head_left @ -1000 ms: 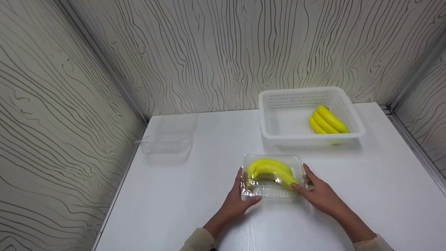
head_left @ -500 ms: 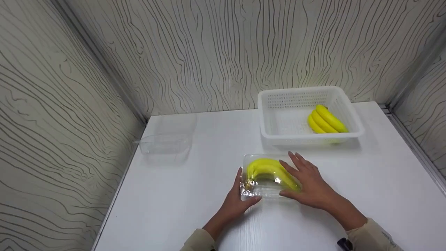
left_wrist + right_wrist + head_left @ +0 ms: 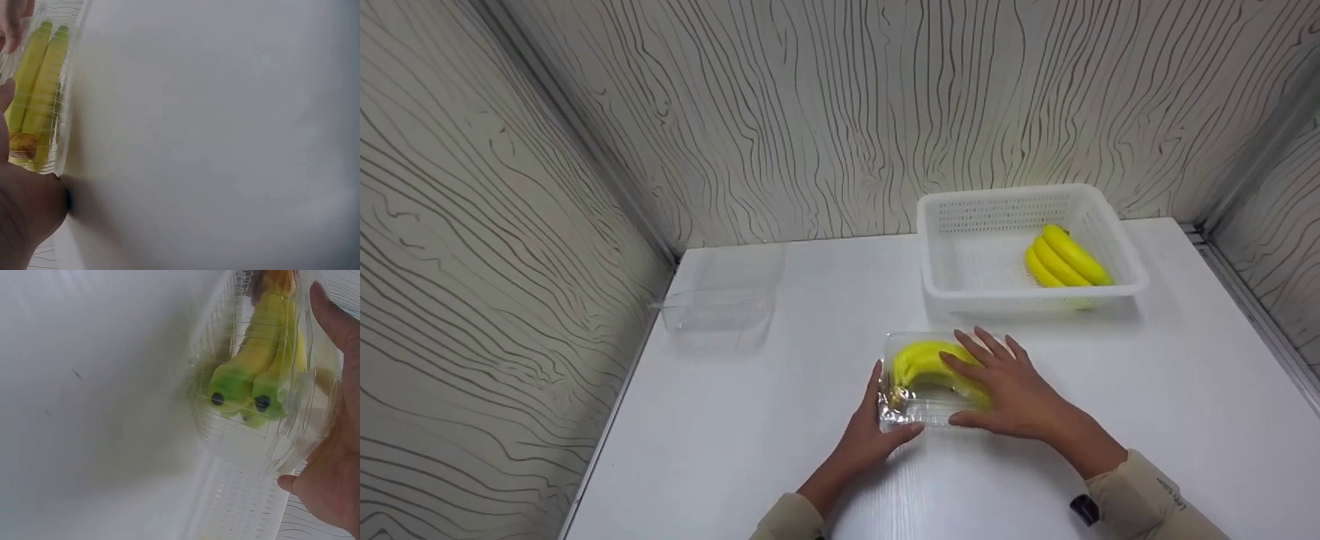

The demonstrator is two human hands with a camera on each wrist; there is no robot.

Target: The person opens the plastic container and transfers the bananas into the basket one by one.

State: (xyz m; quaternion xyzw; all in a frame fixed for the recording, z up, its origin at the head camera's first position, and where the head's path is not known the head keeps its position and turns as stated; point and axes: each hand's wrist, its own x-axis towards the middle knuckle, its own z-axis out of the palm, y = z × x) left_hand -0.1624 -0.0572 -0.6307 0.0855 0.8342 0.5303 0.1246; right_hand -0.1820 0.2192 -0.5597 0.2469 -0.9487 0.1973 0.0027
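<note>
A closed clear plastic clamshell box (image 3: 919, 415) with a bunch of yellow bananas (image 3: 926, 352) inside sits on the white table. My left hand (image 3: 864, 439) holds the box's left end, its thumb at the near front corner and a finger along the side. Spread over the right part of the lid lies my right hand (image 3: 1018, 394), fingers fairly straight, hiding that end from above. Through the clear wall, the right wrist view shows the dark banana tips (image 3: 261, 403). Brown stem ends (image 3: 22, 145) show near my left hand in the left wrist view.
Behind the box, to the right, stands a white perforated basket (image 3: 930, 281) holding another bunch of bananas (image 3: 1065, 259). A second clear clamshell (image 3: 716, 309) stands at the table's back left, lid raised. Wood-patterned panels (image 3: 825, 120) wall the back and sides.
My right hand has left the box's right side, come up over the lid with fingers spread, and shifted left across it. The left hand and box have stayed in place.
</note>
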